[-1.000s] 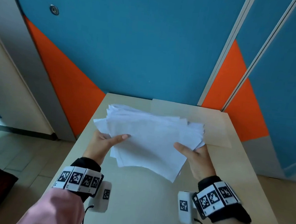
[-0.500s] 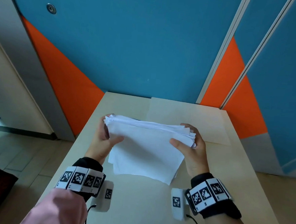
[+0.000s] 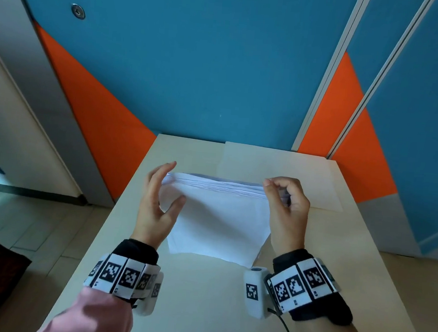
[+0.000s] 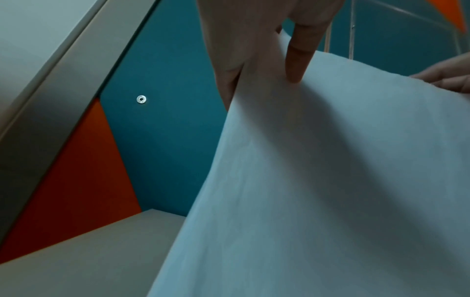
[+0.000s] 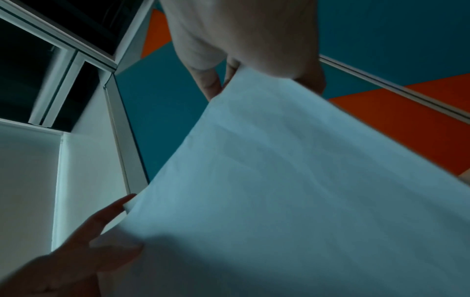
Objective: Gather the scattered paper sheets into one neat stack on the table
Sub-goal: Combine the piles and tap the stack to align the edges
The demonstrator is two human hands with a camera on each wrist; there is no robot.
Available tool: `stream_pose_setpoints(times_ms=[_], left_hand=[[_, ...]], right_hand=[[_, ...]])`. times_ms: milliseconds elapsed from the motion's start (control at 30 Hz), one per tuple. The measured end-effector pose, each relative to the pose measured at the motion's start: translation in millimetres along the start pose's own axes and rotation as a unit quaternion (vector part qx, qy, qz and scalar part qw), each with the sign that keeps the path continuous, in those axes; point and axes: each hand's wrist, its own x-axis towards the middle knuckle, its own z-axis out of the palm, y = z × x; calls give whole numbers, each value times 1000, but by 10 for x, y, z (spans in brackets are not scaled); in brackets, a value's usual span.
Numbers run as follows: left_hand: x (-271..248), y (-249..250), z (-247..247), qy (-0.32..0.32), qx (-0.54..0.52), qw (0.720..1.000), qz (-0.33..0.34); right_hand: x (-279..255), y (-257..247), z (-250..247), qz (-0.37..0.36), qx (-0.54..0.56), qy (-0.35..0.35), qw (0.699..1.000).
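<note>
A stack of white paper sheets [image 3: 219,217] stands tilted on its lower edge on the beige table [image 3: 203,307], its top edges nearly flush. My left hand [image 3: 171,184] lies with straight fingers against the stack's left edge, thumb out over the front sheet. My right hand [image 3: 276,189] has curled fingers and thumb pinching the top right corner. The left wrist view shows the paper stack [image 4: 330,180] filling the right side, with a fingertip [image 4: 296,68] on its front. In the right wrist view the paper stack [image 5: 305,180] hangs below my curled fingers [image 5: 211,82].
A pale flat sheet [image 3: 289,176] lies on the table behind the stack, toward the back right. A blue and orange wall [image 3: 219,75] rises right behind the table's far edge. The floor drops away at the left edge [image 3: 99,235].
The loose fan of sheets has been drawn together and tipped upright onto its lower edge. My left hand let go and straightened against the left edge; my right hand moved up to the top corner.
</note>
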Motion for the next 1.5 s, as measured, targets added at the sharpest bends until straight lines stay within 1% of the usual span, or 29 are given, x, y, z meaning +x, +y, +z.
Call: stream_pose_setpoints(times_ms=[100, 200, 233, 300, 367, 400, 467, 533, 600, 667, 767, 833, 867, 900, 933, 967, 1000, 1033, 1067, 1100, 1167, 1267, 1333, 1433, 1500], left_hand=[[6, -11, -15, -16, 12, 1000, -3], [10, 1, -30, -13, 11, 1000, -5], [10, 7, -32, -9, 20, 1000, 7], [18, 21, -21, -9, 78, 995, 55], [27, 24, -9, -24, 142, 984, 100], [27, 20, -11, -32, 155, 982, 106], [28, 17, -39, -42, 154, 983, 87], [27, 22, -76, -31, 138, 988, 63], [35, 42, -83, -31, 136, 988, 63], [36, 52, -71, -51, 161, 983, 65], [34, 43, -64, -63, 182, 980, 57], [33, 41, -76, -53, 140, 988, 28], [32, 49, -85, -49, 89, 995, -6], [30, 15, -101, -42, 20, 997, -55], [29, -40, -118, -39, -57, 991, -111], [26, -107, -122, -45, -134, 975, -172], [23, -170, -107, -56, -197, 951, -230], [18, -215, -74, -68, -233, 931, -274], [10, -249, -23, -80, -242, 919, -302], [6, -252, 44, -82, -235, 917, -311], [42, -205, 143, -57, -214, 928, -299], [128, -165, 152, -40, -235, 937, -255], [135, -195, 125, -48, -242, 935, -254], [27, -305, 142, -70, -229, 926, -291], [-24, -343, 173, -75, -215, 928, -295]], right_hand=[[17, 32, -81, 6, -9, -12, 1000], [13, 22, -122, 16, 3, -14, 1000], [13, 18, -122, 17, 6, -14, 1000], [21, 4, -104, 15, 5, -15, 1000], [37, 2, -81, 12, 1, -14, 1000], [43, 8, -72, 12, -1, -12, 1000], [45, 28, -67, 15, -1, -10, 1000], [44, 47, -73, 19, 0, -12, 1000], [46, 46, -76, 18, 1, -13, 1000], [40, 41, -74, 15, 3, -12, 1000], [25, 14, -79, 31, 18, -23, 999], [28, 27, -124, 48, 47, -63, 996], [36, 56, -166, 63, 66, -96, 991], [45, 98, -220, 83, 77, -134, 984], [54, 157, -278, 107, 76, -172, 976], [51, 207, -325, 138, 63, -209, 966], [38, 246, -347, 168, 46, -234, 957], [17, 288, -344, 194, 30, -237, 952], [0, 321, -323, 213, 17, -220, 952], [-15, 334, -291, 226, 15, -197, 954], [-24, 324, -217, 233, 48, -159, 958], [19, 281, -182, 202, 81, -130, 967], [34, 294, -208, 204, 71, -129, 968], [-13, 403, -231, 225, 31, -156, 961], [-46, 455, -212, 241, 11, -135, 961]])
